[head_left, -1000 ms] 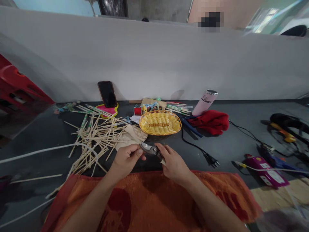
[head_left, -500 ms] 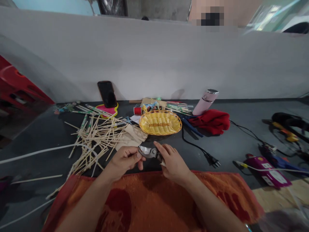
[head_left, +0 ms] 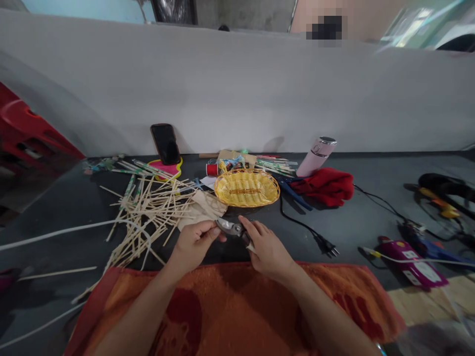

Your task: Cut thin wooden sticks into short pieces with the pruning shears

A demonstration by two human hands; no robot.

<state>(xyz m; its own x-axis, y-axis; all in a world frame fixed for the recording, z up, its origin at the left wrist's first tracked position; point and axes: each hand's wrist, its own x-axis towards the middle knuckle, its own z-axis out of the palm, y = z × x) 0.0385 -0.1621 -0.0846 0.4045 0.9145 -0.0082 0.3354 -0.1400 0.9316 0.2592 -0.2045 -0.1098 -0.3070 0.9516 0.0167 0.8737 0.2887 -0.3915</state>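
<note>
Held in my right hand (head_left: 269, 249) is a pair of pruning shears (head_left: 229, 227), its metal blades pointing left and its handles mostly hidden under my fingers. A small pale bit shows below that palm. My left hand (head_left: 196, 243) is closed in a pinch right at the blade tips; whatever sits between the thumb and fingers is hidden. Both hands are above the dark table, just beyond the edge of an orange towel (head_left: 241, 301). A yellow woven basket (head_left: 247, 190) stands just past the shears.
Thin wooden sticks (head_left: 148, 212) lie heaped at left beside brown paper (head_left: 202, 210). Behind them a phone (head_left: 165, 143) leans on the wall. A pink bottle (head_left: 315, 157), red cloth (head_left: 326, 187), blue-handled tool (head_left: 295, 193), power plug (head_left: 328, 247) and purple device (head_left: 413, 263) occupy the right.
The shears have tilted, with the blade end rising slightly and shifting a little right. My left hand has moved slightly up and right with it, its fingers now more tucked in.
</note>
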